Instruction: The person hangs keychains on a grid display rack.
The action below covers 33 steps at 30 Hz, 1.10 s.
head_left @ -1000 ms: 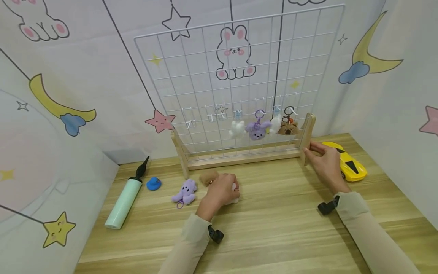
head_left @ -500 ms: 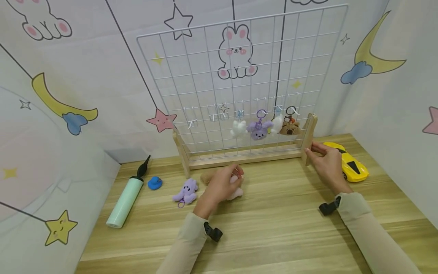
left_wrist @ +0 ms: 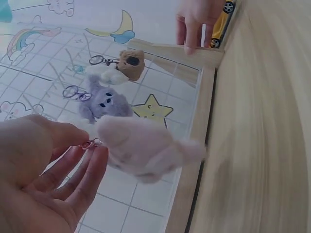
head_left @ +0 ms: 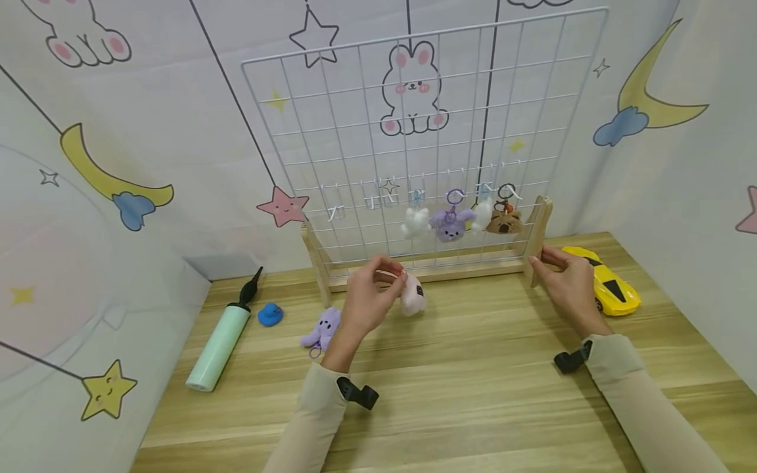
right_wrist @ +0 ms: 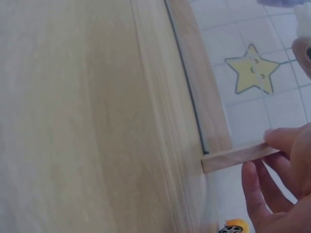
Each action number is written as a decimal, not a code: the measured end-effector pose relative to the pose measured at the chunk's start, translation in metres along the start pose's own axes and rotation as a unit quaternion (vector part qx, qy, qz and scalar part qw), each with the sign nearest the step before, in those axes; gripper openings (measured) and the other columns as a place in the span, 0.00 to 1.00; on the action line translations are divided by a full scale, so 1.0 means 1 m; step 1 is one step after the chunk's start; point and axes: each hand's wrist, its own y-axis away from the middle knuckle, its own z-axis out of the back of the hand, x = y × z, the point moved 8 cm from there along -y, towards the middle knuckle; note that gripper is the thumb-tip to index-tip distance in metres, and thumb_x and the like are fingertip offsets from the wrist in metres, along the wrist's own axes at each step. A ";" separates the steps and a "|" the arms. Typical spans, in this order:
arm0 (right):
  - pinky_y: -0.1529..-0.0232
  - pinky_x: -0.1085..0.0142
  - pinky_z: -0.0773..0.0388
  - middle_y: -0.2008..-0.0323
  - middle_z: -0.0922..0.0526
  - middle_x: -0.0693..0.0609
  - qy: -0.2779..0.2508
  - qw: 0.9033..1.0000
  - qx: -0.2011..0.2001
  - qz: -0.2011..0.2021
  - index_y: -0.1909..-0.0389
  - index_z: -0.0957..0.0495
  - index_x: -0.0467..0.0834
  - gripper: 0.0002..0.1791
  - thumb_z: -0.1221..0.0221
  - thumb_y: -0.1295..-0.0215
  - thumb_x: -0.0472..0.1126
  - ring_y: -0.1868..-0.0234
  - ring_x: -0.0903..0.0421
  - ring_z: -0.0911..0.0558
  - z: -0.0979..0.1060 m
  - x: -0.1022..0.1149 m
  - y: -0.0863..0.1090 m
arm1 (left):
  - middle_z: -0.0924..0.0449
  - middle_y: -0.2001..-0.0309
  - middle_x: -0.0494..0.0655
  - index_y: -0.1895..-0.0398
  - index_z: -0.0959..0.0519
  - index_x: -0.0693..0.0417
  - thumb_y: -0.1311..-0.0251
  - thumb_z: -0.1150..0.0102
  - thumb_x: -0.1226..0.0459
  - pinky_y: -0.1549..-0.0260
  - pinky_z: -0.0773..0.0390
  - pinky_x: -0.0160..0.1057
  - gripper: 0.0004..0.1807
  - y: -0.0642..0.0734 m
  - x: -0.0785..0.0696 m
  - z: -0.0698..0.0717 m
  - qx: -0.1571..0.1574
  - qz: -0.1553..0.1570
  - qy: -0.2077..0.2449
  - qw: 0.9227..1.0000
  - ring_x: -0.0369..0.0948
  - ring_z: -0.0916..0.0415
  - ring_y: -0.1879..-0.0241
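My left hand [head_left: 369, 295] pinches the small metal ring of a pale pink plush keychain [head_left: 413, 295], which dangles above the table in front of the rack. In the left wrist view the plush [left_wrist: 146, 145] hangs from the fingertips. With thumb and fingers, my right hand [head_left: 566, 289] holds the wooden end post [right_wrist: 233, 158] of the stand under the white wire grid [head_left: 378, 157]. From hooks on the grid hang a white plush [head_left: 416, 223], a purple plush keychain [head_left: 451, 227], another white plush [head_left: 482, 215] and a brown plush keychain [head_left: 504, 223].
Bare white hooks [head_left: 335, 211] are on the grid's left side. A purple plush keychain [head_left: 326, 326] lies left of my left forearm. Farther left are a blue rubber duck [head_left: 270, 315] and a mint-green hand pump [head_left: 219, 348]. A yellow toy car [head_left: 612, 286] stands beside my right hand.
My left hand has lifted the pink plush keychain off the table and brought it up toward the rack. The brown plush on the table is now hidden behind that hand. My right hand stays on the post.
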 end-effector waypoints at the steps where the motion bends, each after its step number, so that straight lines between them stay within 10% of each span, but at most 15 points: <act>1: 0.58 0.87 0.24 0.40 0.11 0.37 0.001 1.000 -0.001 0.001 0.30 0.19 0.38 0.33 0.33 0.25 0.56 0.42 0.58 0.12 0.000 0.000 0.000 | 0.11 0.54 0.55 0.52 0.17 0.58 0.28 0.32 0.67 0.58 0.10 0.39 0.07 0.000 -0.001 0.002 -0.007 -0.002 0.007 1.000 0.50 0.08 0.56; 33: 0.57 0.89 0.28 0.41 0.12 0.35 0.010 1.000 -0.008 0.012 0.31 0.19 0.36 0.33 0.34 0.24 0.57 0.36 0.40 0.15 -0.001 -0.001 0.001 | 0.10 0.58 0.55 0.60 0.16 0.60 0.33 0.24 0.64 0.64 0.09 0.38 0.10 0.006 -0.051 0.058 -0.200 -0.063 0.130 0.969 0.42 0.10 0.61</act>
